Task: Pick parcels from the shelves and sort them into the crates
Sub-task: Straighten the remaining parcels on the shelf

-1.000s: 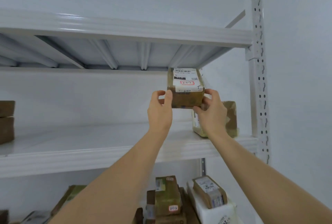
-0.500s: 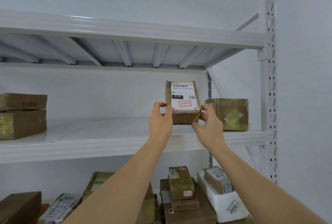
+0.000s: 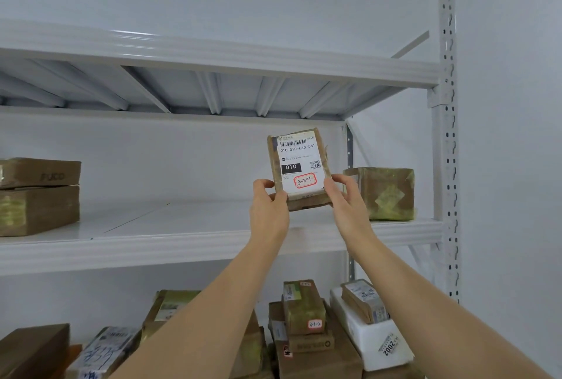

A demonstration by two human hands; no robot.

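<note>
A small brown parcel [image 3: 299, 167] is held up in the air in front of the middle shelf [image 3: 182, 245] of a white metal rack, its labelled face turned toward the camera and standing nearly upright with a slight lean. The white shipping label [image 3: 299, 165] covers most of that face and shows a barcode, the printed code 010-010-L30-551, a black block reading 010, a QR code and a red-edged sticker with handwriting. The left hand [image 3: 269, 211] grips the parcel's lower left corner, its fingers curled round the edge with the thumb on the front; the right hand [image 3: 346, 199] grips the lower right corner the same way, so both sets of fingers are clamped on the parcel. Just behind and right of the right hand, a taped cardboard box [image 3: 384, 193] sits on the middle shelf near the perforated upright post [image 3: 447, 135]. At the shelf's far left end, well apart from the hands, two brown boxes [image 3: 38, 196] are stacked one on the other. The upper shelf [image 3: 213, 59] spans overhead, its ribbed underside showing. Below, between and beside the forearms, the lower level holds a crowd of parcels: a small taped one with a red-edged sticker [image 3: 304, 307] on a brown stack, and a white box [image 3: 374, 339] with a flat package lying on it.
</note>
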